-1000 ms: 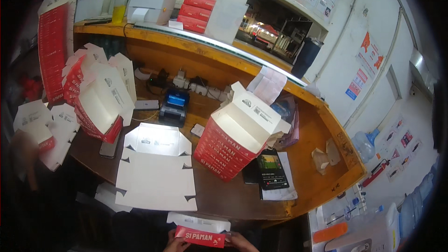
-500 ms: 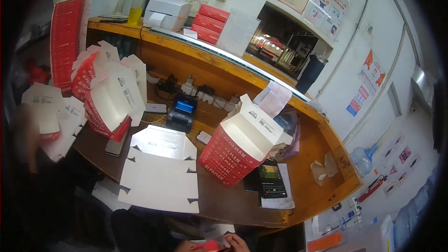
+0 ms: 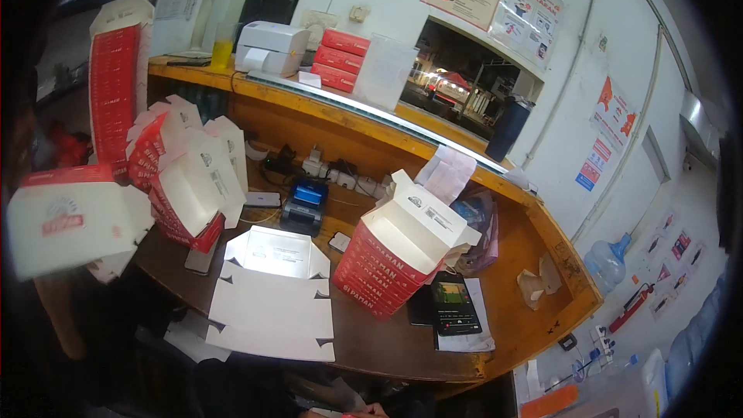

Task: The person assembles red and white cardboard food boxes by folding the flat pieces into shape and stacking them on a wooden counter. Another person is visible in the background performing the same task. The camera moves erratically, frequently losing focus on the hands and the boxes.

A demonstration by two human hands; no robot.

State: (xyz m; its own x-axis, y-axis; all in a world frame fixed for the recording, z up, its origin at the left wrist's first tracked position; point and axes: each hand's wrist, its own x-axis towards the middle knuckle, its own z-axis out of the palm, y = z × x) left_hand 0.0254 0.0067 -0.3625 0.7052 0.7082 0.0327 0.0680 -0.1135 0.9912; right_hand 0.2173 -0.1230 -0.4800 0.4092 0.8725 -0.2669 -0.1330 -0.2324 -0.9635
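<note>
At the bottom edge, my right hand [image 3: 374,411] is partly cut off, its fingers closed by a small red-and-white cardboard piece [image 3: 348,415]. Only a sliver of my left hand [image 3: 311,414] shows on the other side of that piece. Both hands are low, below the table edge. Above them, a flat white unfolded box [image 3: 271,306] lies on the brown table, its slotted panel toward me and its back flap raised. To its right leans a stack of nested red-and-white boxes [image 3: 385,267], open at the top.
At the left, a co-worker's arm [image 3: 60,317] is beside a tilted white-and-red box [image 3: 77,224]. Further box stacks [image 3: 186,193] stand nearby. A blue-screened device [image 3: 305,205], a lit phone [image 3: 457,302] and cables are on the table. A label printer [image 3: 271,48] stands on the shelf.
The view has tilted up, so my hands and the red piece sit lower and are mostly cut off. The co-worker's box at the left has been raised and turned.
</note>
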